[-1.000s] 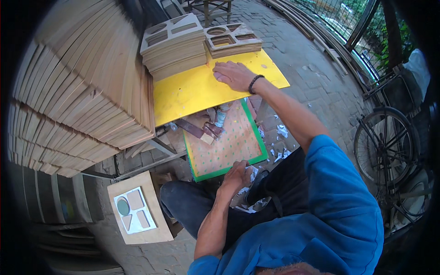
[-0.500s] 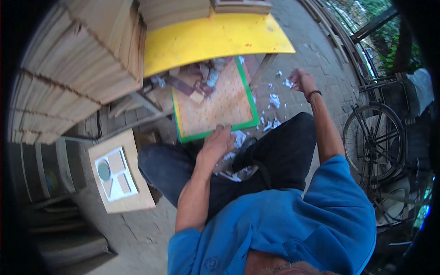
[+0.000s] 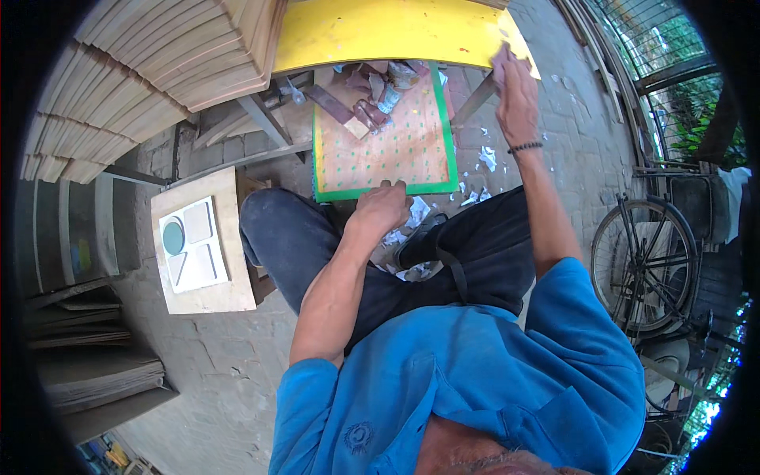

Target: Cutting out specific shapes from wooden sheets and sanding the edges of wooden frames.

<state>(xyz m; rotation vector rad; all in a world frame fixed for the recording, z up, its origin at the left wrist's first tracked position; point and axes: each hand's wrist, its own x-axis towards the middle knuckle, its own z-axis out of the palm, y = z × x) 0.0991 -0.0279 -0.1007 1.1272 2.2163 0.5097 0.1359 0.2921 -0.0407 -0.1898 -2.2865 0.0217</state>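
A flat peach board with green dots and a green border (image 3: 453, 158) lies before my knees, partly beneath the yellow tabletop. My left hand (image 3: 383, 207) has its fingers curled over the board's near edge. Out to the far right, my right hand (image 3: 518, 93) reaches to the corner of the yellow tabletop (image 3: 380, 32). Its fingers are bent around something soft-looking and pinkish, too unclear to name. On the board's far part lie a dark reddish-brown block with a pale end (image 3: 331, 104), a brown lump (image 3: 370, 112) and crumpled scraps (image 3: 388, 99).
White paper scraps (image 3: 488, 158) litter the paving right of the board and near my foot. Tall stacks of thin wooden boards (image 3: 150, 71) rise at left. A small wooden stand (image 3: 241, 277) carries a white panel of shapes (image 3: 214, 265). A bicycle (image 3: 645, 245) stands at right.
My right hand has moved farther away, from above the floor scraps to the yellow tabletop's corner. The white scrap by its fingers no longer shows there. My left hand stays on the board's edge.
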